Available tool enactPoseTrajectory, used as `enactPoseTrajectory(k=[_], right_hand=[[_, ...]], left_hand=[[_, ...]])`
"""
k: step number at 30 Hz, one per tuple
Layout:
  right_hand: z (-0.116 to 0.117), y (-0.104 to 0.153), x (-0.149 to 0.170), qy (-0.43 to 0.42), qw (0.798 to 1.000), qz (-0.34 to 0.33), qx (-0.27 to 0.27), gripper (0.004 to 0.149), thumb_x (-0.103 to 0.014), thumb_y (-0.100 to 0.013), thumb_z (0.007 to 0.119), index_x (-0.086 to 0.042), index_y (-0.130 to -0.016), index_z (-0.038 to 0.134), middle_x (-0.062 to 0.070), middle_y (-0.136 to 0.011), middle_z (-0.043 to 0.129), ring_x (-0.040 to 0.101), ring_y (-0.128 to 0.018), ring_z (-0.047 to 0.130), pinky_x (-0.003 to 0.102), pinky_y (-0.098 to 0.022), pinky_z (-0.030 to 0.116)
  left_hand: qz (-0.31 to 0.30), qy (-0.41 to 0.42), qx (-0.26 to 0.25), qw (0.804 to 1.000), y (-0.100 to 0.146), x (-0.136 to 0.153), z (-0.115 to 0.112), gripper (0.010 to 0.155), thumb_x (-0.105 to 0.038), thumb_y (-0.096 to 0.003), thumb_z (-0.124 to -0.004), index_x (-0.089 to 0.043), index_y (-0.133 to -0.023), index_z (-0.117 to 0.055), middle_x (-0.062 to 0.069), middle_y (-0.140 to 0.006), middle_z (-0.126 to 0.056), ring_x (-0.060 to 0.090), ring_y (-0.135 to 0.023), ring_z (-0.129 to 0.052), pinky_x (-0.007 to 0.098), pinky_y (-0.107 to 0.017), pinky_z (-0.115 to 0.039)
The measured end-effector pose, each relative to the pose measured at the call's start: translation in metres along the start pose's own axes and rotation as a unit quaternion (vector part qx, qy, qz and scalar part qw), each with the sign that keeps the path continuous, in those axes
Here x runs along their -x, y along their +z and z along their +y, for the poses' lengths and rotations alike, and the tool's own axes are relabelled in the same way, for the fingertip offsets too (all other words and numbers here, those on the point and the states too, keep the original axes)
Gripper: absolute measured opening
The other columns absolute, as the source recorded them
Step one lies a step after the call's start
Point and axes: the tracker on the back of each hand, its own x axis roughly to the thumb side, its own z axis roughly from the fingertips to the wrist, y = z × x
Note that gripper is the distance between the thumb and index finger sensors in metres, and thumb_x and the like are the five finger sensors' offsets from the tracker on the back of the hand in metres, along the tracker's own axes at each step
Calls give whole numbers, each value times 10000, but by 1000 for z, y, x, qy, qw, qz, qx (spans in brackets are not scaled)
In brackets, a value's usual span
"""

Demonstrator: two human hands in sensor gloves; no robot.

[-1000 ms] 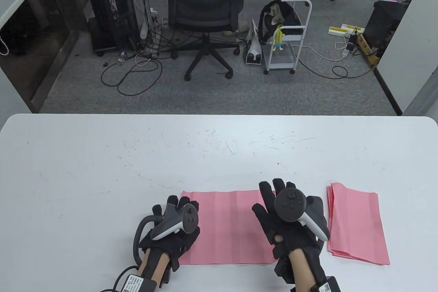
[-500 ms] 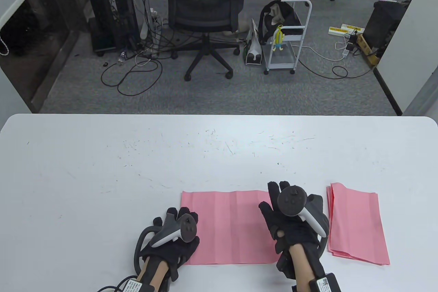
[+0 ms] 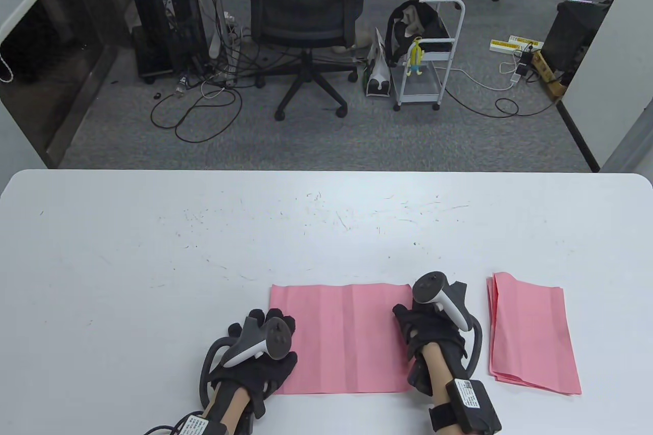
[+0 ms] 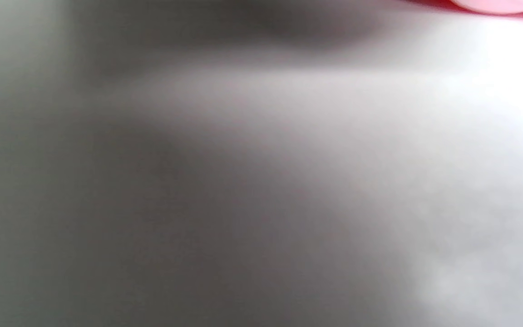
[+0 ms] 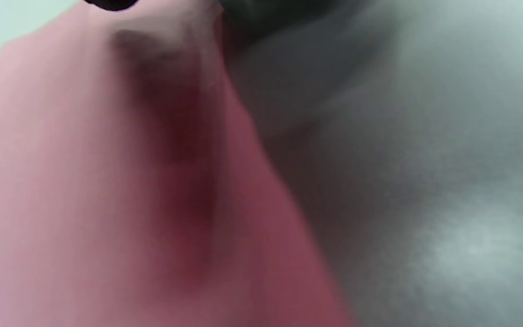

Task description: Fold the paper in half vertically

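Observation:
A pink paper sheet [image 3: 342, 338] lies flat near the table's front edge, with old crease lines across it. My left hand [image 3: 270, 323] rests on its left edge with the fingers spread. My right hand [image 3: 408, 317] is turned on its side at the sheet's right edge, thumb on top of the paper, the other fingers hidden beneath the hand. In the right wrist view the paper [image 5: 107, 181] rises blurred towards a dark fingertip [image 5: 111, 3], as if pinched. The left wrist view shows blurred table and a pink sliver of paper [image 4: 502, 7].
A stack of pink sheets [image 3: 530, 333] lies to the right of my right hand. The white table [image 3: 204, 241] stretches behind the paper. Beyond its far edge stand an office chair [image 3: 306, 6] and a small white cart [image 3: 428, 47].
My right hand has drawn back to the sheet's right edge and rolled from flat onto its side, fingers curling in. My left hand slid slightly nearer along the left edge.

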Motion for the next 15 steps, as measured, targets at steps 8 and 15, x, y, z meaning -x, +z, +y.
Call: enactPoseTrajectory(k=[8,15], right_hand=[[4,-11,0,39,999,19,-6,789,-537,-490,680,-281,-1080,223,57,-1152,105,402,-1056,135,609,-766,251],[6,-7,-2,34,998,9,43,597,-509,-475,734,-338,-975,456,38,-1164,250,420,-1070,254,620,-769,336]], left_hand=[[-4,10,3,1000,-1,1,0,761,-638,-537,-388,-370,-1124,15,-63,-1201,105,345,-1100,86,672,-765,-69],[-5,11,3,1000,-1,2,0,762,-640,-536,-386,-371,-1122,20,-63,-1197,111,343,-1095,93,670,-762,-60]])
